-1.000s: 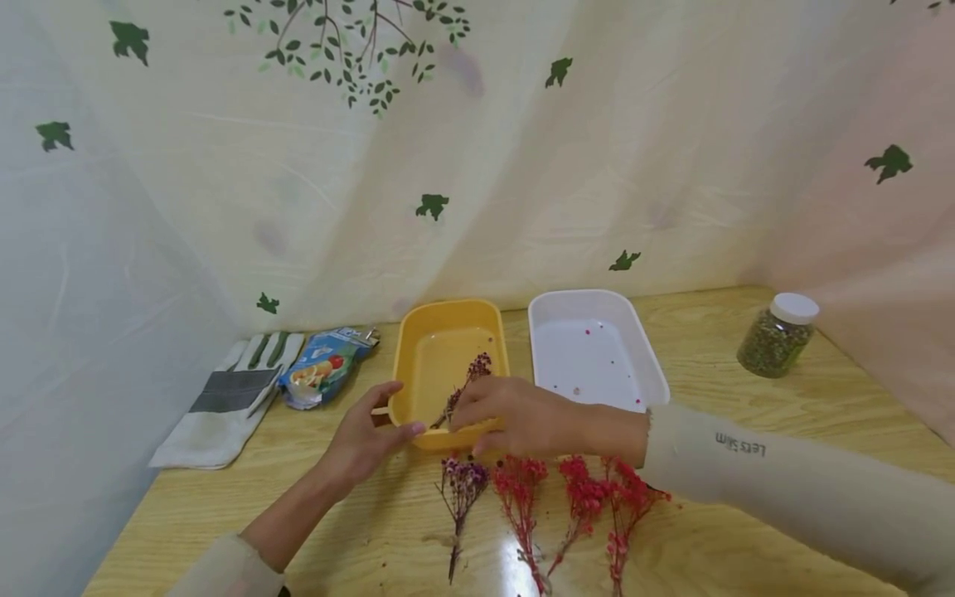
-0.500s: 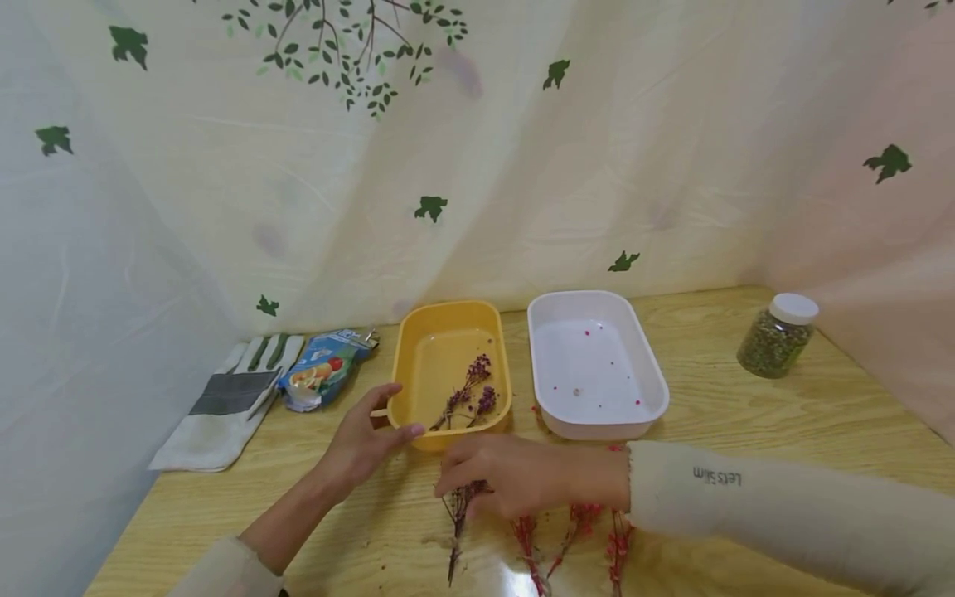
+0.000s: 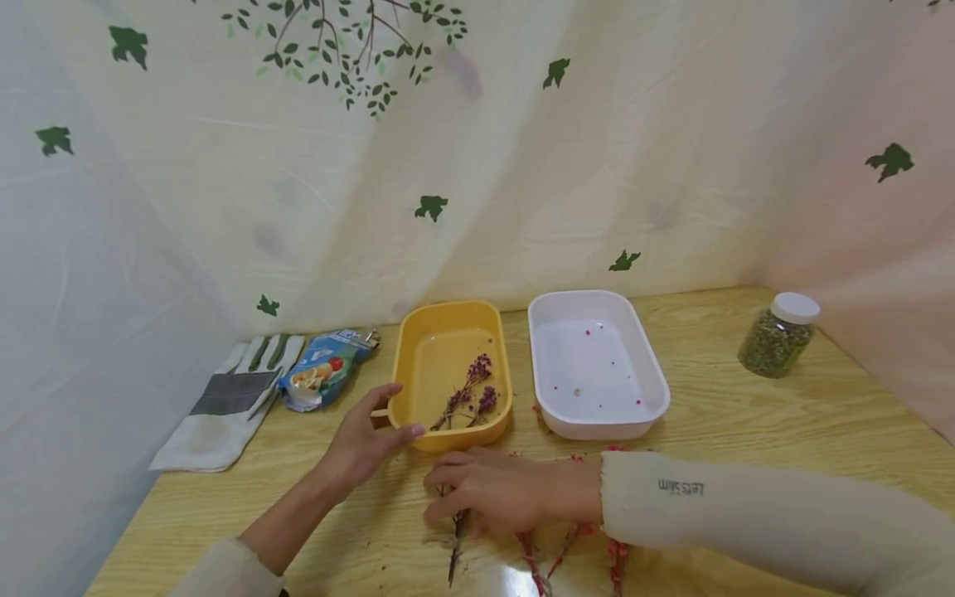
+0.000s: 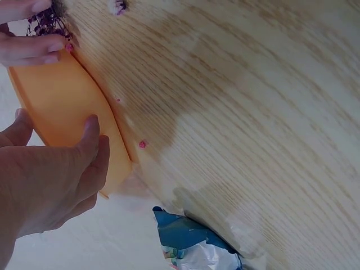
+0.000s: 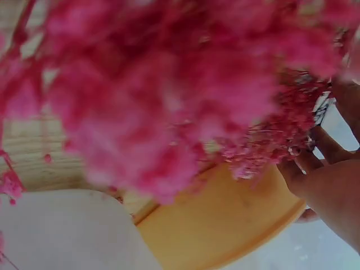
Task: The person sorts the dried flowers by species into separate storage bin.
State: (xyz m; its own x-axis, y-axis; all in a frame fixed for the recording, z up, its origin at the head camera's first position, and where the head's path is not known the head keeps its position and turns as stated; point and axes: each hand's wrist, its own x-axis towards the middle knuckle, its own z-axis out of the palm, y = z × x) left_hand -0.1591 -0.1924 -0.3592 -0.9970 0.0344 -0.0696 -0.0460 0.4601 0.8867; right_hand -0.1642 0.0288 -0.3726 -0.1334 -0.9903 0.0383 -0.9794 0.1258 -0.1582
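Note:
My left hand grips the near left corner of a yellow plastic tray, thumb on the front rim and fingers along the left side. Purple dried flower sprigs lie inside it. In front of the tray, my right hand is over a bunch of purple dried flowers, its fingers spread around the flower heads. In the left wrist view the dark flower heads show between those fingers. Red dried flower bunches lie partly hidden under the right forearm; they fill the right wrist view as pink blossoms.
A white tray with a few scattered bits stands right of the yellow one. Farther right is a jar of green dried material with a white lid. A blue foil pouch and a work glove lie at left.
My right hand has left the yellow tray, where a second purple sprig now shows, and come down toward me onto the purple bunch. The left hand stays on the tray.

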